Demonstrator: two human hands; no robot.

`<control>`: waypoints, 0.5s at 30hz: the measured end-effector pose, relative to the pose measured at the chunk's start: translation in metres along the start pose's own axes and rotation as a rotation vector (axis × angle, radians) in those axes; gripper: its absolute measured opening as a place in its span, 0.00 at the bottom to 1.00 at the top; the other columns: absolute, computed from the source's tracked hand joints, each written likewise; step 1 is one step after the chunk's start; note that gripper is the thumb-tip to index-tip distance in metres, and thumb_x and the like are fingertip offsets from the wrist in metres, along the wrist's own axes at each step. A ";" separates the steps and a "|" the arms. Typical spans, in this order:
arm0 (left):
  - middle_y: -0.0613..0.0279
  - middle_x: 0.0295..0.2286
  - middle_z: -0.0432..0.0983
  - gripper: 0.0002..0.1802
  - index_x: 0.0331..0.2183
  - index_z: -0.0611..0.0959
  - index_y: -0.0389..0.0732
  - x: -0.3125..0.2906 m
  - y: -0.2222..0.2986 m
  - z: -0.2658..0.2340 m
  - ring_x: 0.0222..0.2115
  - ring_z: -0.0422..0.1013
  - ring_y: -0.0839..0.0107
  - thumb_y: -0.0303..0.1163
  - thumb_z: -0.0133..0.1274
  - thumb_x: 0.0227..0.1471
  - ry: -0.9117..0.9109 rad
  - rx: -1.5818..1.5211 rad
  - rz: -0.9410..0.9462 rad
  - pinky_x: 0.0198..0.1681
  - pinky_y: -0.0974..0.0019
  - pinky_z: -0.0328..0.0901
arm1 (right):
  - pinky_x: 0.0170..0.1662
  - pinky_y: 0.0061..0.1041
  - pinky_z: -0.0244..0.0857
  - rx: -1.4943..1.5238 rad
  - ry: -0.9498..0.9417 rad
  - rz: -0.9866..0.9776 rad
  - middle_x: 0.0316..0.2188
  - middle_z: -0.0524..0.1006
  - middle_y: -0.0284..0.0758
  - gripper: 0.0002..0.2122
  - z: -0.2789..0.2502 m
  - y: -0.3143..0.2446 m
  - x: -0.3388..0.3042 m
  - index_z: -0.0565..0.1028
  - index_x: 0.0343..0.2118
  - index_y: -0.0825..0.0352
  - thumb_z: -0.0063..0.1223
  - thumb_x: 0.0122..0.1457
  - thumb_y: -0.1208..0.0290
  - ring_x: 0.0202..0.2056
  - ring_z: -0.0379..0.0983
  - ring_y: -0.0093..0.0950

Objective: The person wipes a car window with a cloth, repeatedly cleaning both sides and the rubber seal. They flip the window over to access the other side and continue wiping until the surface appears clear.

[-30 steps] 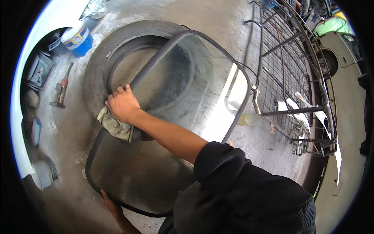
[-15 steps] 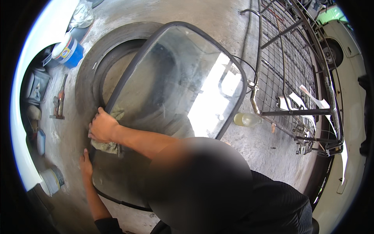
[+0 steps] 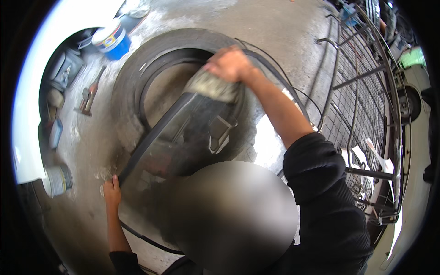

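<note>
A large pane of vehicle glass with a black rubber edge lies over a black tyre on the concrete floor. My right hand presses a grey rag on the far top edge of the glass. My left hand holds the near left edge of the glass by its rubber strip. A blurred shape covers the lower middle of the view and hides the near part of the glass.
A blue and white bucket stands beyond the tyre at upper left. Tools and cans lie along the left by a white car body. A metal wire rack stands at right, with a white vehicle behind it.
My right hand has swept the rag from the left edge of the glass up to its far top edge. My left hand stays on the near left edge.
</note>
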State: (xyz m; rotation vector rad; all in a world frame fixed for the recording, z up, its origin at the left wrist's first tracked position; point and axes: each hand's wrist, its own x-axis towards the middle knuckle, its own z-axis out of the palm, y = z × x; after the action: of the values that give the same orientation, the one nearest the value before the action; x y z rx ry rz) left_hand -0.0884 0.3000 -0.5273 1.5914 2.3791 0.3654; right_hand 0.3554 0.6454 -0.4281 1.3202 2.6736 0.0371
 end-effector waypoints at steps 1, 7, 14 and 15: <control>0.33 0.24 0.69 0.33 0.25 0.75 0.24 -0.001 -0.004 0.003 0.29 0.69 0.43 0.49 0.38 0.58 0.045 -0.029 0.078 0.31 0.49 0.58 | 0.60 0.45 0.43 -0.022 0.000 0.087 0.47 0.73 0.36 0.28 0.003 0.018 0.003 0.70 0.51 0.54 0.21 0.61 0.43 0.55 0.61 0.31; 0.34 0.31 0.70 0.33 0.29 0.78 0.27 -0.004 -0.021 0.014 0.35 0.65 0.43 0.53 0.38 0.57 0.027 -0.044 -0.113 0.38 0.52 0.58 | 0.41 0.40 0.62 0.037 0.382 0.100 0.38 0.73 0.48 0.21 0.061 0.096 0.000 0.72 0.44 0.62 0.32 0.60 0.53 0.39 0.68 0.47; 0.38 0.14 0.61 0.33 0.19 0.72 0.25 -0.002 -0.006 0.004 0.15 0.60 0.52 0.49 0.39 0.58 0.096 -0.112 0.060 0.22 0.53 0.53 | 0.48 0.40 0.60 0.373 0.293 0.413 0.37 0.73 0.54 0.28 0.068 0.118 -0.058 0.75 0.40 0.67 0.30 0.61 0.45 0.44 0.67 0.50; 0.39 0.14 0.61 0.33 0.19 0.72 0.25 -0.002 -0.004 0.005 0.15 0.59 0.53 0.49 0.39 0.58 0.101 -0.088 0.062 0.23 0.53 0.53 | 0.46 0.40 0.61 0.376 0.328 0.422 0.34 0.72 0.57 0.28 0.070 0.117 -0.071 0.75 0.37 0.69 0.32 0.61 0.46 0.43 0.67 0.54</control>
State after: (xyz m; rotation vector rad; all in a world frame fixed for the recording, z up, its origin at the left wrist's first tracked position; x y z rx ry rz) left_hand -0.0896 0.2971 -0.5334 1.6464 2.3547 0.5684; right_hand 0.5001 0.6573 -0.4771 2.1486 2.6863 -0.2288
